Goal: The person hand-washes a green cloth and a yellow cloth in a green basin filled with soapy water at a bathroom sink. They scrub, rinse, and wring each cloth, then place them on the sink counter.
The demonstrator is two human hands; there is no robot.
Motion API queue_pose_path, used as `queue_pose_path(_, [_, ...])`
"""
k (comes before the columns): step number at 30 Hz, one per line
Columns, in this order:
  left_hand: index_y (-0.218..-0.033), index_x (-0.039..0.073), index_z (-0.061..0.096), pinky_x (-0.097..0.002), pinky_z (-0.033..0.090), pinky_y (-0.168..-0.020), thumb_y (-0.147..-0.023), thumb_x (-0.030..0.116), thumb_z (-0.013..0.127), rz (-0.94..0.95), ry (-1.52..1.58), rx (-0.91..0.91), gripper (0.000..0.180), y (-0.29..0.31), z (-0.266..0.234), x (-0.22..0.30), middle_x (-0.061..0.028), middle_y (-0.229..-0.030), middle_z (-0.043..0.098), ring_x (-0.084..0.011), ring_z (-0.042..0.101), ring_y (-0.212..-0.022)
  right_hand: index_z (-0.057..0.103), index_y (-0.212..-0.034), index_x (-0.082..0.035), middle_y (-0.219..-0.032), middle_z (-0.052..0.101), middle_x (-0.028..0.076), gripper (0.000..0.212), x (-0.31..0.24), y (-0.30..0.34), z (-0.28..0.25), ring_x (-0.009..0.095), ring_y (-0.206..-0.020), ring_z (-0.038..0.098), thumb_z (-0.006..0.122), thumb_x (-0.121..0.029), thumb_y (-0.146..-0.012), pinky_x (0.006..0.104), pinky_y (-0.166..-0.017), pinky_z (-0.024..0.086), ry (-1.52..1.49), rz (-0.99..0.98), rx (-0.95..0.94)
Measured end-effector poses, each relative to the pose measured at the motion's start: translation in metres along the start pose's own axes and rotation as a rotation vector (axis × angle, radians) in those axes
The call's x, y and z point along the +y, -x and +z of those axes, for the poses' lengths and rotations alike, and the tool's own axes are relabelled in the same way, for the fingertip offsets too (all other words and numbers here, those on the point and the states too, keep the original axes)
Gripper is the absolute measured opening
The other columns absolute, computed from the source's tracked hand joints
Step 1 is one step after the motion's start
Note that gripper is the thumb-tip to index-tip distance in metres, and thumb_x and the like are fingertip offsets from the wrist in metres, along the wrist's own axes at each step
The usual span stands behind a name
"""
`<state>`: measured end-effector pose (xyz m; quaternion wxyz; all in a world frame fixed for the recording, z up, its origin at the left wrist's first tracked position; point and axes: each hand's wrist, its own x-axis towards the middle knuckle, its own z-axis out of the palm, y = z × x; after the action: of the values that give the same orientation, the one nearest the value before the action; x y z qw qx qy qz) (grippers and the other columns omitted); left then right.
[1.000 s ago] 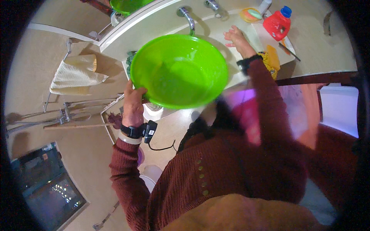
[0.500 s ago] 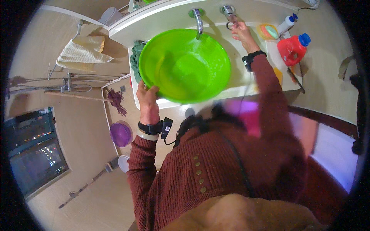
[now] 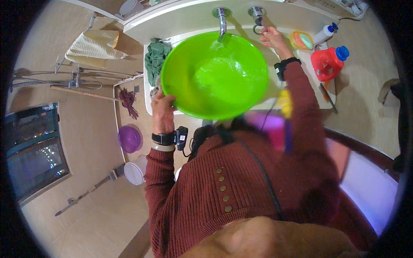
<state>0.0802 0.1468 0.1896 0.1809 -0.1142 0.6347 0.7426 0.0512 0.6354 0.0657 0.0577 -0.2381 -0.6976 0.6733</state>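
Note:
A bright green basin (image 3: 202,92) rests tilted on the white sink counter, under the chrome spout (image 3: 222,26). Water falls from the spout into it, and whitish froth or splashes show on its far inner wall. My left hand (image 3: 163,109) grips the basin's near left rim, thumb over the edge. At the wall, right of the spout, my right hand (image 3: 275,42) has its fingertips closed on the chrome tap handle (image 3: 257,21), which has a dark ring on it. Dark green cloth (image 3: 156,58) lies bunched to the left of the basin.
A soap dish (image 3: 301,40), a white pump bottle (image 3: 323,34) and a red jug with a blue cap (image 3: 328,63) stand on the right. A brush (image 3: 328,96) lies at the counter's right edge. Purple basin (image 3: 130,139), white bucket (image 3: 135,173) and mop (image 3: 128,103) are on the left.
The basin has shifted slightly right and nearer, with my left hand still on its rim. More of the green cloth shows. My right hand stays at the tap handle, its fingers slightly shifted.

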Motion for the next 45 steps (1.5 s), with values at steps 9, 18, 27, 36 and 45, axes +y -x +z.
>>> queue_pose_path(9, [-0.117, -0.003, 0.065, -0.0283, 0.054, -0.063, -0.087, 0.007, 0.061, 0.310, -0.271, 0.095, 0.032, 0.003, 0.013, 0.059, -0.0059, -0.099, 0.072, -0.0156, 0.068, -0.075, 0.062, -0.121, -0.013, -0.114, 0.071, 0.005, 0.028, 0.010, -0.010, 0.001, 0.013, -0.090, 0.067, 0.056, -0.032, -0.102, 0.0332, -0.076, 0.055, 0.105, 0.047, 0.063])
queue_pose_path(18, [-0.125, -0.002, 0.064, -0.0295, 0.057, -0.067, -0.089, 0.000, 0.060, 0.251, -0.184, 0.028, 0.036, 0.002, 0.038, 0.034, -0.0059, -0.104, 0.072, -0.0149, 0.069, -0.082, 0.064, -0.116, -0.009, -0.100, 0.073, 0.005, 0.025, 0.005, -0.009, 0.012, 0.013, -0.079, 0.069, 0.058, -0.027, -0.100, 0.0314, -0.066, 0.055, 0.075, 0.005, 0.131])
queue_pose_path(27, [-0.121, -0.005, 0.064, -0.0270, 0.054, -0.065, -0.089, 0.002, 0.056, 0.084, -0.098, 0.053, 0.034, -0.006, -0.007, 0.033, -0.0076, -0.099, 0.072, -0.0160, 0.068, -0.078, 0.065, -0.118, -0.010, -0.102, 0.074, 0.005, 0.026, 0.013, -0.016, 0.002, 0.013, -0.079, 0.069, 0.060, -0.027, -0.099, 0.0309, -0.067, 0.055, 0.100, 0.006, 0.105])
queue_pose_path(36, [-0.124, -0.001, 0.064, -0.0310, 0.059, -0.069, -0.089, 0.001, 0.058, 0.124, -0.174, -0.007, 0.035, -0.020, 0.033, 0.015, -0.0065, -0.104, 0.073, -0.0170, 0.071, -0.080, 0.065, -0.117, -0.011, -0.103, 0.072, 0.002, 0.023, 0.008, -0.021, 0.001, 0.012, -0.084, 0.069, 0.061, -0.024, -0.100, 0.0299, -0.071, 0.057, 0.150, 0.052, 0.074])
queue_pose_path(45, [-0.120, -0.003, 0.066, -0.0274, 0.055, -0.067, -0.089, 0.004, 0.056, 0.108, -0.182, 0.083, 0.033, -0.014, 0.009, 0.042, -0.0082, -0.101, 0.073, -0.0168, 0.070, -0.079, 0.066, -0.117, -0.011, -0.100, 0.073, 0.003, 0.022, 0.018, -0.030, 0.002, 0.012, -0.085, 0.069, 0.061, -0.024, -0.100, 0.0298, -0.070, 0.056, 0.118, 0.067, 0.073])
